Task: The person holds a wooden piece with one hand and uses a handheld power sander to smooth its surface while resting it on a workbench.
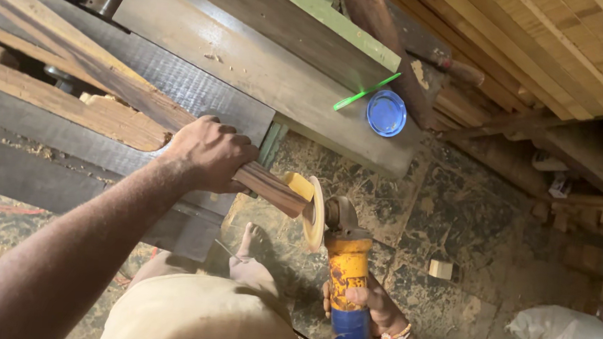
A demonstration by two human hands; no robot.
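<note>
Left hand [209,154]: the grip is wrapped tight around a dark striped wood piece [266,185], fingers over the top and thumb underneath, a little back from its free end; the hold looks placed there to steady the piece while keeping the fingers clear of the disc.

Wood piece: it is laid across the tabletop [204,54] and overhangs its edge toward 4 o'clock, so the end is left free in the air above the floor. A yellowish patch is seen on the end face.

Right hand [370,304]: at 6 o'clock in the view, the grip is closed around the yellow body of an angle grinder [346,275], low on the handle (a beaded band is worn at the wrist).

Angle grinder: it is held upright, with its tan sanding disc [314,222] turned on edge and set against, or just beside, the end of the wood piece; contact cannot be told for sure.

Tabletop: grey, dusty planks, with a blue round lid [386,113] and a green stick [366,92] lying at 1 o'clock from the left hand, well apart from the work.

Floor [464,219]: patchy and dust-covered; a small wood block [441,269] is seen at 3 o'clock from the grinder, and a bare foot [249,241] below the overhanging piece.
</note>
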